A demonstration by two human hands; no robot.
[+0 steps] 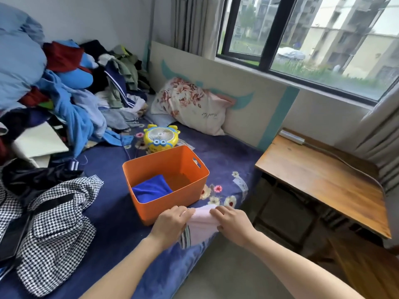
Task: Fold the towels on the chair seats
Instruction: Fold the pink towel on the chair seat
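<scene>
Both forearms reach in from the bottom edge. The left hand and right hand, knuckles up, each pinch a side of a pale pink towel at lower centre, bunched on the bed edge just before an orange bin. A folded blue towel lies inside the bin.

Ends of pink towel under left hand, right hand — clothes pile cropped left
</scene>
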